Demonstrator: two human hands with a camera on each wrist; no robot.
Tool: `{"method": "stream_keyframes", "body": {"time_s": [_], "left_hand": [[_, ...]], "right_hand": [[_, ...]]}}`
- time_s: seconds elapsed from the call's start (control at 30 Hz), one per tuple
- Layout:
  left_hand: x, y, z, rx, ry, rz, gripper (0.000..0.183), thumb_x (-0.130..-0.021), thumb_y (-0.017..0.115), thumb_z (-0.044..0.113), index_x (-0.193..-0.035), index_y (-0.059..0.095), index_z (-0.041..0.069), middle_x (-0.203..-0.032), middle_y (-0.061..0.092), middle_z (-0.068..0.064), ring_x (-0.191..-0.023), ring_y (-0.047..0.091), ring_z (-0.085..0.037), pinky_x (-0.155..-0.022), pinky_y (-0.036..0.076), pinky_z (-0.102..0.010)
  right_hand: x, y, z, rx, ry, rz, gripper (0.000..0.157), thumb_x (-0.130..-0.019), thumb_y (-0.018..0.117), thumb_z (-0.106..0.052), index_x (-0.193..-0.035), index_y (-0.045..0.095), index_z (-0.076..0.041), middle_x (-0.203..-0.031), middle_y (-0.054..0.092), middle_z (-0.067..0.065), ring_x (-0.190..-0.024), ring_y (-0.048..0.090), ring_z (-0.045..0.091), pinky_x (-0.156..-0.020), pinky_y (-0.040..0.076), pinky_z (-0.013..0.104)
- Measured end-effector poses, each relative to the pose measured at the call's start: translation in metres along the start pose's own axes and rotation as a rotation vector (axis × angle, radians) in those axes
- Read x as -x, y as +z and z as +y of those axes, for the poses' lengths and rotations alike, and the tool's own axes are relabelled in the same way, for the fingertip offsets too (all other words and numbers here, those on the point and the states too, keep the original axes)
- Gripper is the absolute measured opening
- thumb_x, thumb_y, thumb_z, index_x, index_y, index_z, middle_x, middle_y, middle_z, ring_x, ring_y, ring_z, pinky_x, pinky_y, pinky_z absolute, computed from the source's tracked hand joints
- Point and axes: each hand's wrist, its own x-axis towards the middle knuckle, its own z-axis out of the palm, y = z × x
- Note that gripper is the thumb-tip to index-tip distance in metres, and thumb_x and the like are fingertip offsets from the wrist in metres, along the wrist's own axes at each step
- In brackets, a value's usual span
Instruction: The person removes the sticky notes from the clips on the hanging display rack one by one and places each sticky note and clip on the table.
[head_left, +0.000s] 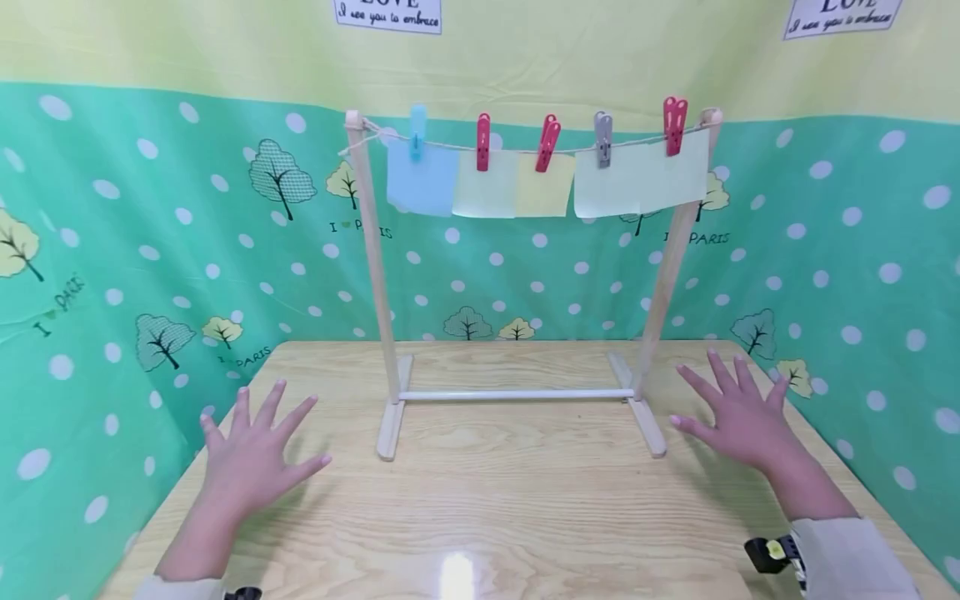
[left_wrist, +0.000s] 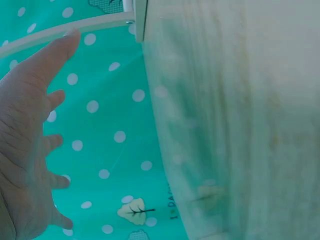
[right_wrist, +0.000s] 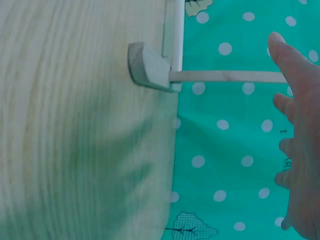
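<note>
My left hand (head_left: 250, 458) hovers over the table's left side with its fingers spread, holding nothing. On the other side my right hand (head_left: 742, 417) is likewise spread and holds nothing, near the right foot of a wooden rack (head_left: 378, 275). Along the string (head_left: 517, 151) between the rack's posts hang a blue sheet (head_left: 422, 182), a yellow sheet (head_left: 544, 185) and several pale sheets (head_left: 606, 185). Clothespins grip them at the top: a light blue clothespin (head_left: 417, 133), a grey clothespin (head_left: 603, 138) and several red clothespins (head_left: 483, 142). Both wrist views show the hands with fingers extended.
The rack stands toward the back of the wooden table (head_left: 517, 500), with a white crossbar (head_left: 517, 395) low between its feet. A green curtain with white dots (head_left: 97, 250) surrounds the table at the back and sides.
</note>
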Motion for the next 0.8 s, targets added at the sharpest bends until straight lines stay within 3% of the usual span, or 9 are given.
{"method": "stream_keyframes", "body": {"time_s": [0.43, 0.8], "left_hand": [[-0.018, -0.01, 0.019, 0.023, 0.041, 0.036, 0.088, -0.076, 0.062, 0.076, -0.148, 0.04, 0.031, -0.157, 0.022, -0.019, -0.139, 0.004, -0.059, -0.09, -0.003, -0.088], [-0.033, -0.017, 0.041, 0.179, 0.076, 0.05, 0.088, -0.076, 0.068, 0.068, -0.149, 0.039, 0.029, -0.157, 0.024, -0.019, -0.137, 0.018, -0.057, -0.089, 0.012, -0.088]], "right_hand": [[-0.007, -0.012, -0.011, -0.032, -0.042, 0.03, 0.083, -0.089, 0.059, -0.06, -0.155, 0.026, -0.023, -0.16, 0.0, 0.024, -0.142, -0.012, 0.05, -0.089, -0.023, 0.08], [-0.014, -0.027, -0.017, -0.071, -0.085, 0.092, 0.083, -0.089, 0.064, -0.054, -0.155, 0.026, -0.023, -0.158, 0.008, 0.027, -0.142, -0.004, 0.053, -0.091, -0.019, 0.082]]}}
